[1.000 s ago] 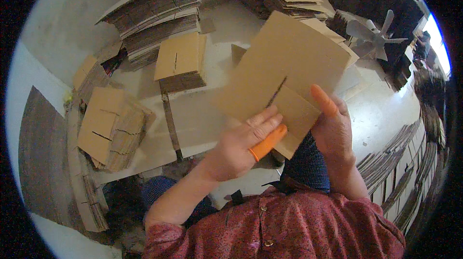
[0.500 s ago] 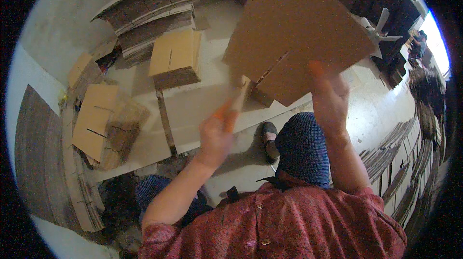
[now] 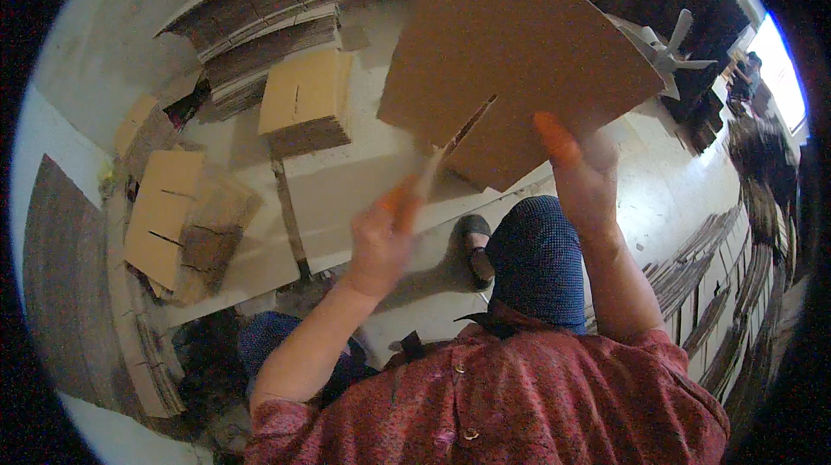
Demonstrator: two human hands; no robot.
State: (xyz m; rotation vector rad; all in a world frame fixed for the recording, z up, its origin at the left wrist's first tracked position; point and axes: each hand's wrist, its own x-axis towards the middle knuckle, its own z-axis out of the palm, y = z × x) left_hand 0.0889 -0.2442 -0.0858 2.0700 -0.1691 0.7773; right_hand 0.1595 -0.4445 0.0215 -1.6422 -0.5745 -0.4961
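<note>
A large flat brown cardboard sheet (image 3: 511,58) with a slit cut into its lower edge is raised in front of me. My right hand (image 3: 582,179) grips its lower right edge, an orange cover on the thumb. My left hand (image 3: 385,236), blurred, has an orange cover on one finger and pinches a narrow flap at the sheet's lower left corner beside the slit.
Stacks of flat cardboard (image 3: 260,15) lie at the back. A smaller pile of cut pieces (image 3: 305,102) sits left of the sheet, and more pieces (image 3: 169,214) lie at far left. A fan (image 3: 662,50) stands at right. Cardboard bundles (image 3: 718,292) line the right side.
The cardboard sheet has been lifted from near my lap up and away. My left hand moved from flat on the sheet to its lower left flap.
</note>
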